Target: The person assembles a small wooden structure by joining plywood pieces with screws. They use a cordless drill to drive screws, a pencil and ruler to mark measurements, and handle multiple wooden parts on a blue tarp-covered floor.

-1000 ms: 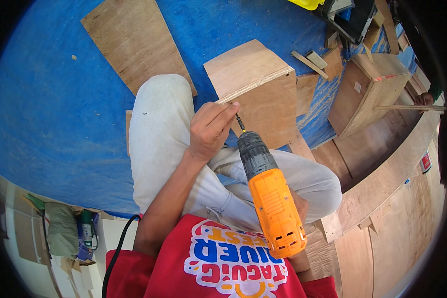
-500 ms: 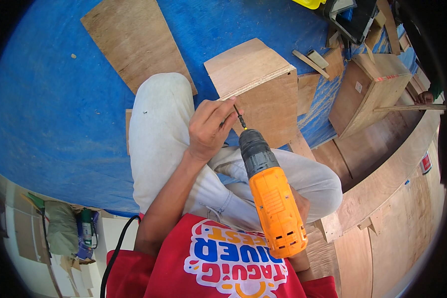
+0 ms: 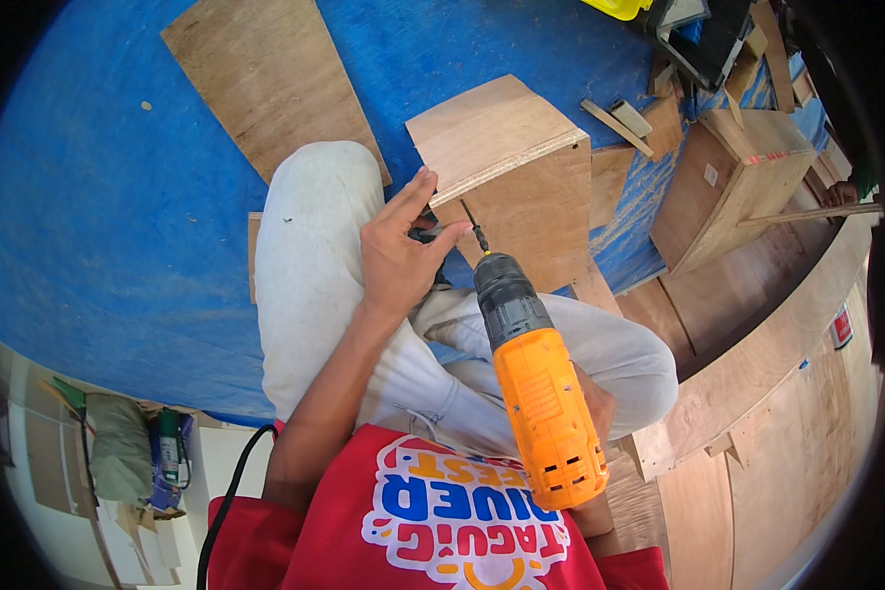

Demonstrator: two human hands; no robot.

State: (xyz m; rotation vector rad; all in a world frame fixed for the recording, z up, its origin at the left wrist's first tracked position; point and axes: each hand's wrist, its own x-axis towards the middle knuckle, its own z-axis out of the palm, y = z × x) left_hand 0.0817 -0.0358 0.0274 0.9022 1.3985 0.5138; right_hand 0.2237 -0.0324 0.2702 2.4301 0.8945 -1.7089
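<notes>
In my right hand point(image 3: 597, 401) is an orange and black power drill point(image 3: 546, 393), whose body hides most of the fingers. Its thin dark bit point(image 3: 469, 213) points away from me, its tip over the near left corner of a plywood box point(image 3: 539, 202). By that same corner is my left hand point(image 3: 400, 251), thumb and fingers apart, thumb tip close to the bit. The fingertips reach the box's left edge; whether they press on it I cannot tell. A small hole shows near the box's right top corner.
A flat plywood sheet point(image 3: 275, 84) lies on the blue tarp point(image 3: 98, 226). Rightward are wood offcuts point(image 3: 617, 128), a second plywood box point(image 3: 723, 187) and a curved wooden rim point(image 3: 787, 324). Another person's hand point(image 3: 840, 194) is at the far right, by a wooden strip.
My left hand has opened from a pinch beside the bit, and its fingers have moved left to the box's edge. The drill has barely moved.
</notes>
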